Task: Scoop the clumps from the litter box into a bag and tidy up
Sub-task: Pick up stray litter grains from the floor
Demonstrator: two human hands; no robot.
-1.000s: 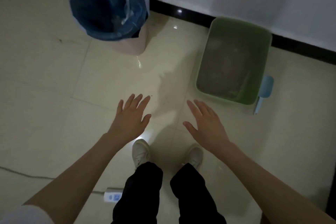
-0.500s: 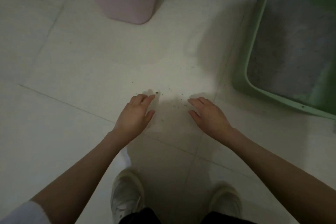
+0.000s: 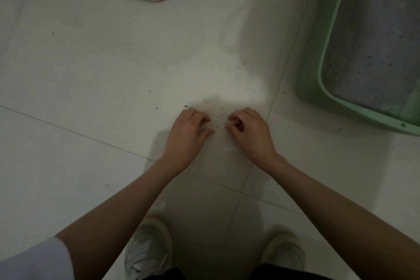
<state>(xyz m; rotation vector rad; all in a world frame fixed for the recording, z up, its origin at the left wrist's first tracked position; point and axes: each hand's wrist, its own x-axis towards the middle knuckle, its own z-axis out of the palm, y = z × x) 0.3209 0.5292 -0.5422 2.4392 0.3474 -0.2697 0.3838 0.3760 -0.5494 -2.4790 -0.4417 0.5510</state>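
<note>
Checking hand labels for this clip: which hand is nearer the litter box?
Right. The right hand is down at the floor just left of the litter box, not touching it; the left hand is beside it, farther from the box.

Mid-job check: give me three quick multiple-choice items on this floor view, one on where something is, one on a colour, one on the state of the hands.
1. Where are the scattered grains?
A. inside the bin
B. on the floor by the fingertips
C. on a shoe

2. What colour is the litter box?
A. green
B. red
C. black

3. How are the fingers of the left hand and right hand?
A. flat and spread
B. gripping a scoop
C. curled at the floor

Answers: 1 B, specks dot the tile there; 2 A, its rim is green; 3 C, both hands' fingers bend inward.
</note>
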